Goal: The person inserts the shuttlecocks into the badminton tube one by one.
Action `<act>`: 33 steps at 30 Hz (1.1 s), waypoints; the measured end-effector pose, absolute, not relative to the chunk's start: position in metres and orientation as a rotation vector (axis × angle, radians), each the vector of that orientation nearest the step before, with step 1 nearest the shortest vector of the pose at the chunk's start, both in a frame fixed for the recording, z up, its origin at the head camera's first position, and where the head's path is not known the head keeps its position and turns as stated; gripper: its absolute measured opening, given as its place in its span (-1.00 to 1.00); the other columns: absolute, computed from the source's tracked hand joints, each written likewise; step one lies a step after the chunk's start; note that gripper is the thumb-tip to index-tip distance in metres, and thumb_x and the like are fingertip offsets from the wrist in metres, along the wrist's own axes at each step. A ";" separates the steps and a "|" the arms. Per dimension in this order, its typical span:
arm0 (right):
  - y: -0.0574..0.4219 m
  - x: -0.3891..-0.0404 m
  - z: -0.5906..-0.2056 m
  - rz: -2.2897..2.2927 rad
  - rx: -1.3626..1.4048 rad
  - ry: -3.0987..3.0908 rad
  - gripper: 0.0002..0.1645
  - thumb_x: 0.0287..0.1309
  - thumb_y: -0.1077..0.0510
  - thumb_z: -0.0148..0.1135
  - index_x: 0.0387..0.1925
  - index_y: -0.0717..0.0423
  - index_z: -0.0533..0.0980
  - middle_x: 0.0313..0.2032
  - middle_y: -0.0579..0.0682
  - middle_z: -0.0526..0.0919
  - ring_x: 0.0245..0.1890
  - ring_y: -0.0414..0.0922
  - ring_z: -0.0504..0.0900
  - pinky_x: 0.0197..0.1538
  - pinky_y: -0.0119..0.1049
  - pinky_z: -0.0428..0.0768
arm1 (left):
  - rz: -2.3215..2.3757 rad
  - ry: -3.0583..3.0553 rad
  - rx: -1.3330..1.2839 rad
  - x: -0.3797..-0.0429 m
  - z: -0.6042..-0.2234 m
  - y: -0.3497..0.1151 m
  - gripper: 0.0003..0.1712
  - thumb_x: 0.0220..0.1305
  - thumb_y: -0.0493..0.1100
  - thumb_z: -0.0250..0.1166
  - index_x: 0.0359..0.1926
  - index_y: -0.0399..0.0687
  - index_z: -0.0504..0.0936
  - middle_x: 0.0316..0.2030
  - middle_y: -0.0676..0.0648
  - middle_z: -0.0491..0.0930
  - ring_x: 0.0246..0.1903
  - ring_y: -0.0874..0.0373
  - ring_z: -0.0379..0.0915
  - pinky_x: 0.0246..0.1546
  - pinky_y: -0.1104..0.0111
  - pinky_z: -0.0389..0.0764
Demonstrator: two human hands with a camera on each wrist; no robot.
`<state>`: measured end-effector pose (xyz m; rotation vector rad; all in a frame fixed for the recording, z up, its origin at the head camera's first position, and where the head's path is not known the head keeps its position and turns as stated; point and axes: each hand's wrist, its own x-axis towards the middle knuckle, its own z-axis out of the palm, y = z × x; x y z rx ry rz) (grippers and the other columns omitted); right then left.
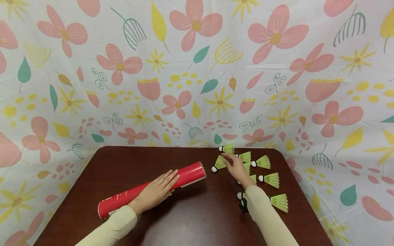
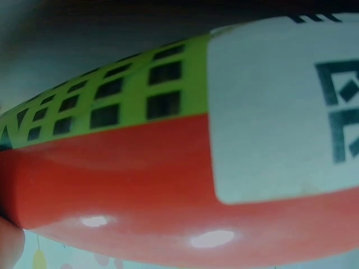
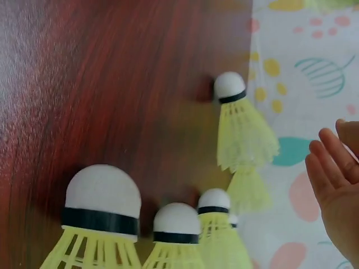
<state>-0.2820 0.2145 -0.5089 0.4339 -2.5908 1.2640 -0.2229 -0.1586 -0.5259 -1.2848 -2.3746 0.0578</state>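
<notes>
My left hand [image 1: 155,191] lies over a red shuttlecock tube [image 1: 191,173] and grips it around the middle. The tube slants across the table, its right end farther back. Up close in the left wrist view, the red tube [image 2: 112,185] shows a green checked band and a white label. Over the group of shuttlecocks, my right hand [image 1: 236,167] holds nothing, its fingers extended in the right wrist view. Closest to its fingertips is a yellow shuttlecock [image 1: 218,164] with a white cork, whose skirt edge the hand partly overlaps in the head view.
Several more yellow shuttlecocks lie around and under the right arm, among them a back one [image 1: 227,148], a right one [image 1: 270,179] and a front one [image 1: 279,203]. They rest on a dark brown table [image 1: 184,225]. A flowered cloth [image 1: 197,85] hangs behind and beside it.
</notes>
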 end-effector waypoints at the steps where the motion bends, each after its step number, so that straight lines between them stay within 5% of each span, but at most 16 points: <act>1: 0.216 -0.283 -0.510 1.268 0.406 -2.604 -0.59 0.30 0.34 0.12 0.17 0.28 0.45 0.05 0.25 0.56 0.04 0.17 0.55 -0.02 0.07 0.57 | 0.058 -2.375 -1.287 -0.223 -0.526 -0.159 0.09 0.04 -0.02 0.48 0.46 -0.23 0.07 0.46 -0.23 0.01 0.39 -0.14 0.08 0.30 0.16 0.29; 14: 0.223 -0.286 -0.530 1.271 0.183 -2.735 -0.55 0.33 0.34 0.05 0.22 0.38 0.37 0.05 0.34 0.52 0.02 0.20 0.53 -0.03 0.05 0.57 | 0.053 -2.376 -1.288 -0.223 -0.528 -0.160 0.13 0.01 -0.03 0.50 0.47 -0.21 0.04 0.46 -0.23 0.02 0.40 -0.12 0.05 0.29 0.16 0.31; 33: 0.217 -0.287 -0.545 1.166 0.098 -2.739 -0.84 0.22 0.37 0.18 -0.17 0.37 0.58 -0.28 0.21 0.66 -0.42 -0.01 0.60 -0.37 -0.15 0.58 | 0.051 -2.384 -1.273 -0.221 -0.527 -0.162 0.09 0.04 -0.03 0.49 0.46 -0.22 0.07 0.44 -0.24 0.07 0.38 -0.14 0.10 0.30 0.16 0.30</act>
